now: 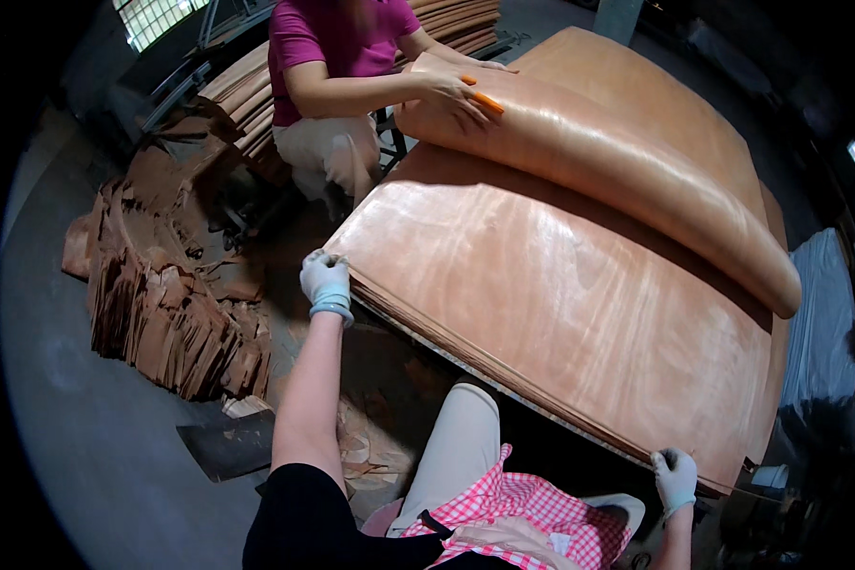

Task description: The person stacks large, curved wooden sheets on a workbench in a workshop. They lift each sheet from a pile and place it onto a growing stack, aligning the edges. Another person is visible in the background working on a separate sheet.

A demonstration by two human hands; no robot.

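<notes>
A stack of reddish-brown wood veneer sheets (541, 285) lies in front of me, its layered near edge running from left to lower right. My left hand (326, 280), in a pale glove with a bluish cuff, is closed on the near left corner of the top veneer sheet. Farther right along the same edge, my right hand (674, 478), also gloved, pinches the sheet near its right corner. Its fingertips are partly hidden. Across the far part of the stack, a veneer sheet is folded over into a long roll (617, 161).
Across the stack, a co-worker in a magenta top (337, 43) rests hands on the roll, with orange finger covers showing. Broken veneer scraps (161, 294) are heaped at left. More curved sheets (242, 100) are stacked behind the co-worker. A pale plastic-covered pile (822, 323) stands at right.
</notes>
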